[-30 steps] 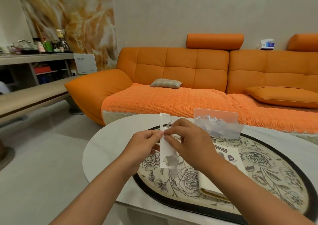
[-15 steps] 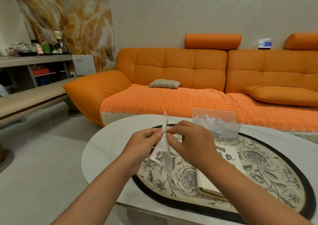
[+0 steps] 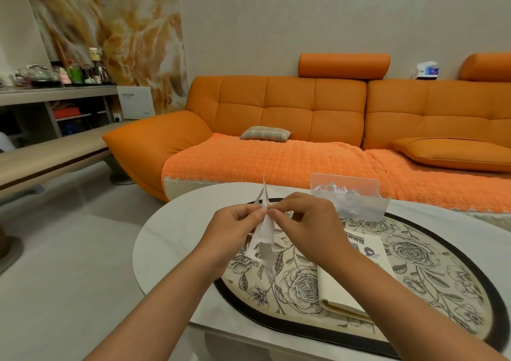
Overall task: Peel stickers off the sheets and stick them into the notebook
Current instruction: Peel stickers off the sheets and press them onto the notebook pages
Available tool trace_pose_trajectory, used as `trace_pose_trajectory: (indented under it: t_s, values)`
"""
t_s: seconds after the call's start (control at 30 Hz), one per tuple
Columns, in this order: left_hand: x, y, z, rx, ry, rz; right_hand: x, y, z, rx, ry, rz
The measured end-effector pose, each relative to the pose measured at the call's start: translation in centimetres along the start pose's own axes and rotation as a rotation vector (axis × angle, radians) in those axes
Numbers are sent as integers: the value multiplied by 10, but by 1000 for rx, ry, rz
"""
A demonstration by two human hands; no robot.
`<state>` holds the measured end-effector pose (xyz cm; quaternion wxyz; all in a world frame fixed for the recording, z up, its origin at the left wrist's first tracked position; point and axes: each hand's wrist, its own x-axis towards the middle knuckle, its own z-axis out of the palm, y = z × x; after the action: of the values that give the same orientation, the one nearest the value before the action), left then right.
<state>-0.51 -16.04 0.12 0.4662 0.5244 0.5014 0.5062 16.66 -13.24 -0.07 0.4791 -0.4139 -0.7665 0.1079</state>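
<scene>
The sticker sheet (image 3: 265, 233) is held up in the air over the near-left part of the floral mat (image 3: 431, 264), between the two hands and clear of the table (image 3: 166, 222); it is turned almost edge-on to the camera, so its long axis runs upright, from a thin tip above the fingers down to a ragged, cut-out lower end that hangs below them. The left hand (image 3: 235, 222) pinches the sheet's upper part from the left, thumb and forefinger curled onto it; the right hand (image 3: 307, 221) meets it from the right at the same height, fingertips closed on the sheet's edge, in what looks like the start of a peel. The open notebook (image 3: 337, 291) lies flat on the mat, below and to the right of the sheet, so the right hand is the nearer one to carry a sticker across; its far page already bears a small dark sticker (image 3: 370, 251).

With the sheet edge-on, its printed face cannot be read, and whether a sticker has lifted under the right fingertips is too small to tell; the right forearm crosses the notebook and hides much of it. A clear plastic holder (image 3: 348, 194) of white paper scraps stands just beyond the right hand.
</scene>
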Motion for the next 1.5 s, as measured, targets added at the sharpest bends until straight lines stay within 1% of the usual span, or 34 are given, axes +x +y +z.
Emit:
trace_pose_trajectory:
  t_s: [0.07, 0.23, 0.53, 0.9, 1.27, 1.33, 1.4, 1.43, 1.5]
  values:
    - [0, 1, 0, 5, -2, -1, 1, 1, -1, 54, -14, 12]
    - [-1, 3, 0, 2, -17, -3, 2, 0, -4, 64, -25, 27]
    - [-1, 3, -3, 14, -21, 6, 2, -4, -6, 246, -70, 142]
    - [-3, 6, -2, 48, -7, 4, 3, -7, -7, 268, -95, 190]
    - [-5, 7, 1, 23, 1, 3, 2, -13, -9, 272, -86, 222]
    - [-5, 7, 3, 14, -2, 2, 1, -15, -7, 251, -61, 251]
    - [-5, 7, 6, -24, -16, -11, 0, -16, -4, 149, -17, 231]
    - [-5, 7, 8, -59, -25, -21, -2, -16, -3, 34, 22, 167]
    - [-5, 9, 10, -143, -21, -35, -4, -16, 0, -222, 103, -49]
